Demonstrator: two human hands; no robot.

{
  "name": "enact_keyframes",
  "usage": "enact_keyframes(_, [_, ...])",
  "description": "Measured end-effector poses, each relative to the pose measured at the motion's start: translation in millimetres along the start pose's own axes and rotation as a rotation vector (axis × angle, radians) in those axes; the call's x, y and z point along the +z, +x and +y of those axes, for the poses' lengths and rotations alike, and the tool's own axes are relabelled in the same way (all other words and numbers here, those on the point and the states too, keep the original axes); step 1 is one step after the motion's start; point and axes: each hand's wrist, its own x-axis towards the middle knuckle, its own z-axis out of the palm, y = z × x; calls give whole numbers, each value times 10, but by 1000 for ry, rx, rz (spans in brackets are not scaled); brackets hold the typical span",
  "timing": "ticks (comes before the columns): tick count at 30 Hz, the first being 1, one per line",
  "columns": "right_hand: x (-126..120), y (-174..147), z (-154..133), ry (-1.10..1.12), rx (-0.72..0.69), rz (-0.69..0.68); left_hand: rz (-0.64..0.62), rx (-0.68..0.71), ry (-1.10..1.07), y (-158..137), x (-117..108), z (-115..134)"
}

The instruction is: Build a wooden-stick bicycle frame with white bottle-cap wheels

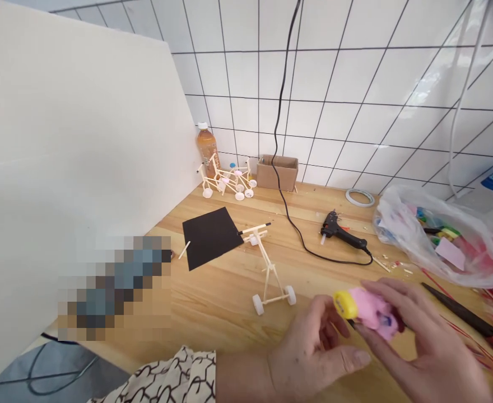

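Between the thumb and fingers of my right hand (pixel 423 330) is a small pink object with a yellow end (pixel 345 304); motion blur hides its exact kind. Close on its left is my left hand (pixel 309 347), thumb stretched out and fingers loosely curled and apart, with nothing visible in its grasp. A small dark bit shows under the pink object, too blurred to name. Beyond my left hand, a little tricycle model of thin wooden sticks (pixel 267 266) rests on the table, with white wheels at its near end and a handlebar with black tips.
A black sheet (pixel 210 238) lies left of the model. Behind are several similar models (pixel 225 180), a drink bottle (pixel 207 146) and a cardboard box (pixel 277 173). A corded glue gun (pixel 341 232), tape roll (pixel 359 197), plastic bag (pixel 414 246) and dark scissors-like tool (pixel 460 310) lie right.
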Motion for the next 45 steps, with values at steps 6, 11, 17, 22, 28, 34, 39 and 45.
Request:
enact_keyframes(6, [251,-75,-198,23,-93,-24,26,-99,-313,88,3,86])
enact_keyframes(11, [271,-104,-172,132,-25,-74,34,-163,-188,79,-41,108])
enact_keyframes(17, [248,-61,-160,237,21,-126,8,-203,-190,95,-73,146])
enact_keyframes(22, [188,-34,-96,284,24,-199,5,-192,-84,97,-73,136])
enact_keyframes(28, [117,-15,-123,239,-32,-185,-54,-120,132,95,-80,111])
enact_keyframes(34, [113,-10,-229,396,-12,-364,-153,41,374,92,-67,125])
enact_keyframes(39, [91,16,-216,462,9,-401,-89,24,497,92,-35,82])
enact_keyframes(45, [-3,60,-176,457,-64,-521,-102,-32,420,63,2,0])
